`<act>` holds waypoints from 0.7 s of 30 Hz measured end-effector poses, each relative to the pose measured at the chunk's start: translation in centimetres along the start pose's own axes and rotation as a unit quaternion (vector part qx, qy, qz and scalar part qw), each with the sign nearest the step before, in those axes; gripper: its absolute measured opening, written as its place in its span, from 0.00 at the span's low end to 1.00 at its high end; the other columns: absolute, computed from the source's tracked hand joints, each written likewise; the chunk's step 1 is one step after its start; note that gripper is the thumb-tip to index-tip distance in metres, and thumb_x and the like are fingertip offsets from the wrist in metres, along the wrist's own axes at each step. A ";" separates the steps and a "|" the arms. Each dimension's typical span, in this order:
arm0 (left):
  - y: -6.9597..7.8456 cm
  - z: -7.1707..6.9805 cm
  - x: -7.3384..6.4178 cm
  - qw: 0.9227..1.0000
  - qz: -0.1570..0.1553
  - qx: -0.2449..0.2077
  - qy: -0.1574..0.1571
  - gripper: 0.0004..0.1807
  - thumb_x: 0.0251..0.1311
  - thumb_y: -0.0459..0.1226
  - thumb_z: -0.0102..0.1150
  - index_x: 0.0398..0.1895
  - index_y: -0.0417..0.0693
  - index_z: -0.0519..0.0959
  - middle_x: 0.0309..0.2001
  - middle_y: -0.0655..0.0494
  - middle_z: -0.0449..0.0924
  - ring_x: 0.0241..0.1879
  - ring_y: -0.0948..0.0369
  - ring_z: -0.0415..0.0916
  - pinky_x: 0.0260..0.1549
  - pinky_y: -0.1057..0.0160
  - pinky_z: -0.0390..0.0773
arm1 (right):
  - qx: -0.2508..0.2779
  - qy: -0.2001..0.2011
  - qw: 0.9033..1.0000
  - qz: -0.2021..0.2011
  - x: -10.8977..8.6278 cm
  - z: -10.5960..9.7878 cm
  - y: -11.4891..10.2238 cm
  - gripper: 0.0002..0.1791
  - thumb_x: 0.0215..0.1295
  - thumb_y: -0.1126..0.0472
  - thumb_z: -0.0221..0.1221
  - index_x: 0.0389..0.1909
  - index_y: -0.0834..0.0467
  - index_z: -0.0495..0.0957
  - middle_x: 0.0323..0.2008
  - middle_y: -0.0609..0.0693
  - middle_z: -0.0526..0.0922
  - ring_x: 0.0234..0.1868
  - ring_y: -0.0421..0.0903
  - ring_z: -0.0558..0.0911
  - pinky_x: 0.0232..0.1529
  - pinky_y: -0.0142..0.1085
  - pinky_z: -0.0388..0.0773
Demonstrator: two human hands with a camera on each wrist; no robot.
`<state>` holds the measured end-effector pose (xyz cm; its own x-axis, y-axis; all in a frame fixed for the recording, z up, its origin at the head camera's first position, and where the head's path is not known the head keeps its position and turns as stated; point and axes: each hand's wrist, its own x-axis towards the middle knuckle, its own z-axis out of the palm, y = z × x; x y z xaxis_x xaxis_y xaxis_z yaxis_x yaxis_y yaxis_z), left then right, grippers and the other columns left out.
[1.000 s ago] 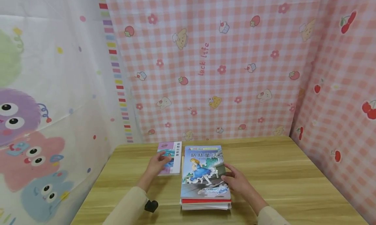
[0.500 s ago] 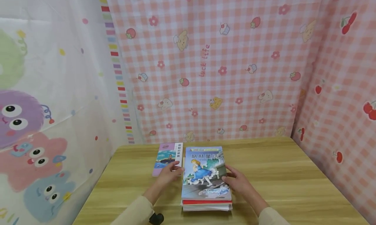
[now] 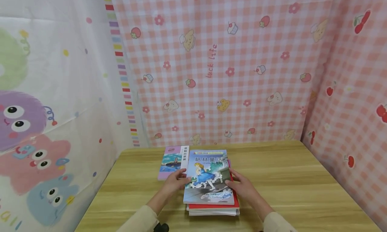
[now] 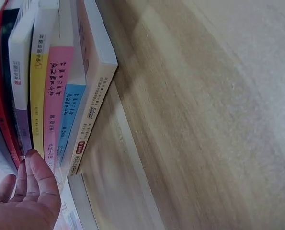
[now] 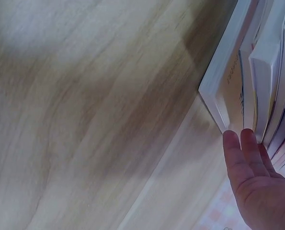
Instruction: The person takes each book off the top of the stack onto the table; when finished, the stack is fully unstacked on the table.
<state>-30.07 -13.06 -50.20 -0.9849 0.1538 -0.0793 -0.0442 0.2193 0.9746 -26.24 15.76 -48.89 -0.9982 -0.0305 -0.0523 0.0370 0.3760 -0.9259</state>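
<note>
A pale-blue storybook [image 3: 208, 178] with a girl in a blue dress on its cover lies on top of a stack of books [image 3: 213, 211]. It sits shifted left, so a red book [image 3: 237, 200] shows beneath its right and front edges. My left hand [image 3: 173, 185] holds its left edge, thumb at the cover's rim. My right hand [image 3: 243, 188] holds the opposite edge, thumb over the cover. In the left wrist view, the left fingertips [image 4: 32, 155] reach the spines near a purple-and-white book [image 4: 20, 72]. The right wrist view shows the right fingers [image 5: 247, 148] along the stack's page edges.
Left of the stack, a purple book [image 3: 170, 161] with a sea picture lies flat on the wooden table [image 3: 281, 178]. A pink checked curtain [image 3: 229, 57] hangs behind the table, with more cloth on both sides. A black device [image 3: 161, 227] sits by the left sleeve.
My left hand has moved from the purple book over to the stack's left edge. The top storybook has slid slightly left, uncovering more of the red book. My right hand stayed at the right edge.
</note>
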 end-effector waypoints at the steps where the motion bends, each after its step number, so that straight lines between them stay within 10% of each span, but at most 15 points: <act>1: 0.0 0.0 -0.1 1.000 -0.002 0.005 -0.002 0.39 0.60 0.40 0.69 0.70 0.31 0.64 0.57 0.38 0.72 0.53 0.49 0.74 0.44 0.54 0.82 | -0.003 -0.001 1.000 -0.001 0.0 0.0 0.0 0.33 0.68 0.57 0.62 0.73 0.56 0.65 0.63 0.71 0.71 0.63 0.69 0.70 0.61 0.62 0.67; 11: -0.2 -0.2 -1.0 0.999 0.001 0.009 -0.042 0.41 0.59 0.38 0.69 0.71 0.29 0.62 0.57 0.37 0.73 0.51 0.51 0.75 0.44 0.56 0.81 | -0.024 -0.011 1.000 0.002 -0.3 -0.5 0.2 0.33 0.70 0.50 0.60 0.73 0.55 0.66 0.62 0.68 0.73 0.63 0.67 0.71 0.60 0.61 0.68; 21: -0.5 -0.3 -2.6 0.997 -0.016 -0.033 -0.070 0.44 0.57 0.34 0.70 0.72 0.29 0.58 0.60 0.35 0.71 0.50 0.53 0.76 0.46 0.55 0.80 | 0.008 -0.018 1.000 -0.009 -0.7 -1.2 1.0 0.28 0.72 0.64 0.56 0.71 0.59 0.67 0.59 0.69 0.75 0.52 0.59 0.80 0.41 0.47 0.80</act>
<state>-27.55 -13.81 -50.41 -0.9503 0.2812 -0.1336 -0.0898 0.1634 0.9825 -25.54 17.25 -49.34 -0.9963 -0.0705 -0.0487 0.0201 0.3601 -0.9327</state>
